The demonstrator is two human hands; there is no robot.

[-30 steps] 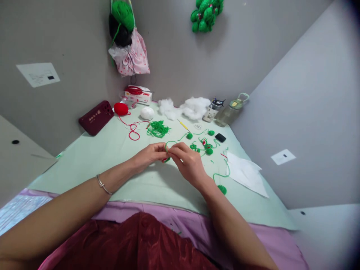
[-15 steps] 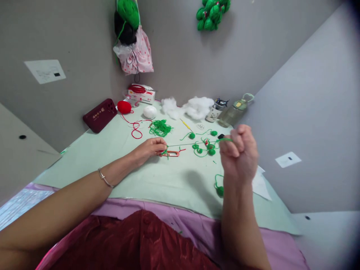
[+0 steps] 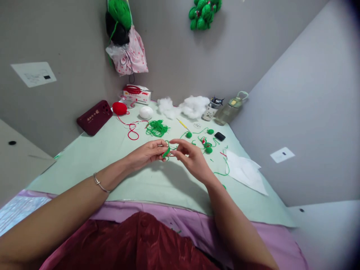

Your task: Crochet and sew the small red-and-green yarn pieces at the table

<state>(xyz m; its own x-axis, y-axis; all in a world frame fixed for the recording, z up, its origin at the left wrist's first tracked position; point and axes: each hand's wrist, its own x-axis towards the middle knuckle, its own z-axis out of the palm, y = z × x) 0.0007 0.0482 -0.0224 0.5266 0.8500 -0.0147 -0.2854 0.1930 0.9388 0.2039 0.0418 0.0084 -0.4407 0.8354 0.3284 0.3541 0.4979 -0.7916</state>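
My left hand (image 3: 150, 153) pinches a small green crocheted piece (image 3: 166, 152) between thumb and fingertips, just above the table. My right hand (image 3: 191, 155) has come in close from the right, its thumb and forefinger curved and apart around the near side of the piece. A strand of green yarn (image 3: 173, 148) runs between the hands. Whether the curled inner fingers touch that strand is hidden. Below the fingertips only a sliver of the orange-handled snips shows.
Behind my hands lie a tangle of green yarn (image 3: 157, 128), a red yarn ball (image 3: 120, 108), white stuffing (image 3: 194, 107) and a yellow crochet hook (image 3: 182, 125). Small green balls (image 3: 208, 150) sit right of centre. A bottle (image 3: 232, 108), phone (image 3: 95, 117) and white paper (image 3: 244, 170) flank them.
My right hand, a raised fist pulling a strand taut to the right, has come down and left to the green piece, its fingers loosened. The left hand still holds the piece.
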